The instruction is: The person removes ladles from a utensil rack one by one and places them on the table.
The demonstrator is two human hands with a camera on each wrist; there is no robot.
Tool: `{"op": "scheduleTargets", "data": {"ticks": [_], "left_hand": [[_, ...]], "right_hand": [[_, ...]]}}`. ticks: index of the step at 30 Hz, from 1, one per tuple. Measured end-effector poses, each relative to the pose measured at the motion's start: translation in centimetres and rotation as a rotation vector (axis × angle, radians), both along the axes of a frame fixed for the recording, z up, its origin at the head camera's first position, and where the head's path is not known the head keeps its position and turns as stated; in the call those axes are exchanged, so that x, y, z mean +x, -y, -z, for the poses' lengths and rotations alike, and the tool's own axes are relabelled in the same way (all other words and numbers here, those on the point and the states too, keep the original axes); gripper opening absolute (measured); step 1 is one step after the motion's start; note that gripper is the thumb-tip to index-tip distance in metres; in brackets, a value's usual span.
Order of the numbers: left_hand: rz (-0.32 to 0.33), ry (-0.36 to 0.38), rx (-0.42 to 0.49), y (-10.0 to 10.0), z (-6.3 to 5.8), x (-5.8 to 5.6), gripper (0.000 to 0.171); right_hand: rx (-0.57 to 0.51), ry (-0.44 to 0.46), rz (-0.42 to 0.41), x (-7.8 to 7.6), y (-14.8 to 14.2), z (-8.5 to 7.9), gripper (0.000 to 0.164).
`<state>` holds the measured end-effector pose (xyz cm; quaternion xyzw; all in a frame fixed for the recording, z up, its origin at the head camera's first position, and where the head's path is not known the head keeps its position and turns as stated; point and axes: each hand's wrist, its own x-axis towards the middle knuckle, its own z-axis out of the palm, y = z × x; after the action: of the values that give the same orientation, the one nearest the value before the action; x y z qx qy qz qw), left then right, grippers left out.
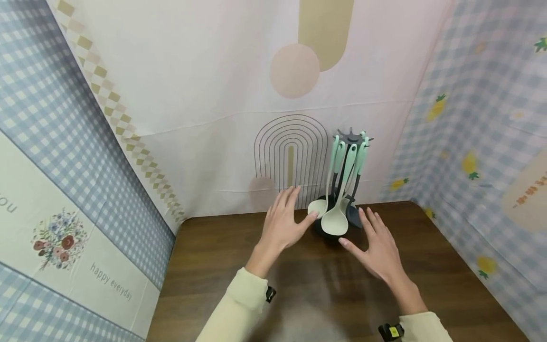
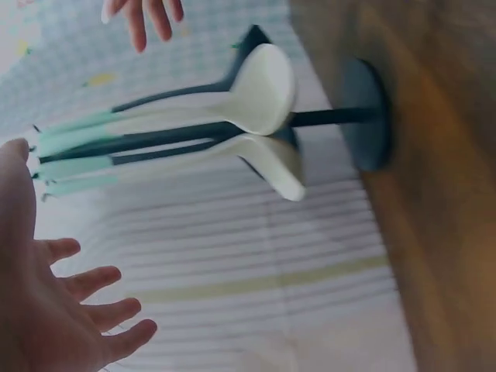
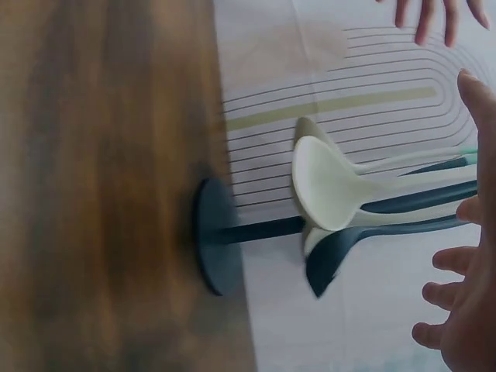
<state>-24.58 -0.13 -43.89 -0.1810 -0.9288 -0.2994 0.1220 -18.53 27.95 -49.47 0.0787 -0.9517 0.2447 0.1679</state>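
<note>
A dark utensil stand with a round base and a central pole stands upright at the back of the table. Around its pole hang several kitchen utensils with mint-green handles: a cream ladle faces front, a second cream ladle hangs to its left, and a dark turner to its right. My left hand is raised on the left of the stand, fingers spread and holding nothing. On the other side my right hand is spread the same way, palm toward the utensils.
The brown wooden table runs from me to the back wall. A pale printed cloth hangs right behind the stand. Blue checked cloths line the left side and right side.
</note>
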Motion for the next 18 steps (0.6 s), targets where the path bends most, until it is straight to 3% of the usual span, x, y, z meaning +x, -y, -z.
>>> {"op": "scheduleTargets", "data": {"ticks": [5, 9, 14, 18], "left_hand": [[0.031, -0.075, 0.107, -2.0, -3.0, -1.1, 0.085], [0.05, -0.061, 0.169, -3.6, -4.7, -2.1, 0.085], [0.094, -0.032, 0.142, -5.4, -6.6, -3.4, 0.086], [0.109, -0.04, 0.113, -6.4, -8.1, -4.4, 0.086]], "right_hand": [[-0.023, -0.03, -0.005, -0.9, -0.3, -2.7, 0.098], [-0.053, -0.034, -0.002, -1.6, -0.6, -4.9, 0.097], [-0.075, 0.025, 0.002, -2.4, -0.7, -7.8, 0.098], [-0.094, 0.041, -0.007, -3.1, -0.6, -9.2, 0.097]]}}
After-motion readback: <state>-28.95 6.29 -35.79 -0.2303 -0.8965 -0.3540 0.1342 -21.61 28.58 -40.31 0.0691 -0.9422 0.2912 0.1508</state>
